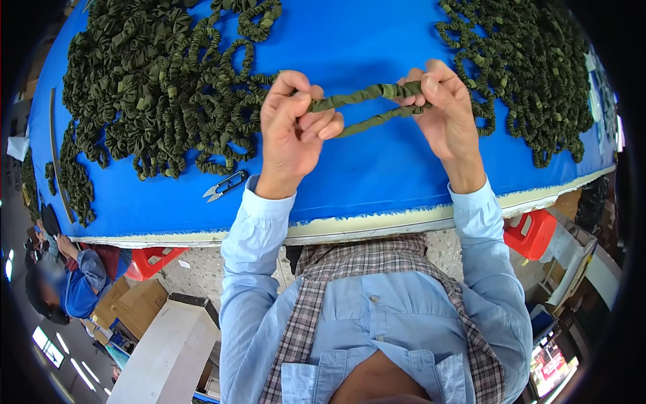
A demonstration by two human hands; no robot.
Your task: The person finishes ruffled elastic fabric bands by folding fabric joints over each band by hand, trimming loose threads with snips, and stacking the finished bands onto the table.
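A dark green gathered fabric band (363, 96) is stretched as a loop between my two hands above the blue table. My left hand (293, 131) pinches its left end, fingers bent round it. At the right end my right hand (441, 111) grips the band between thumb and fingers. The two strands of the loop run side by side with a gap between them. Beside my left hand lies a large heap of similar green bands (148, 81). Another heap (531, 74) spreads to the right of my right hand.
Small thread snips (226, 186) lie on the blue cloth (377, 182), near the front edge. A long thin strip (56, 155) lies at the far left. A person (74, 276) is at the lower left. Red stools (531, 234) stand below the table edge.
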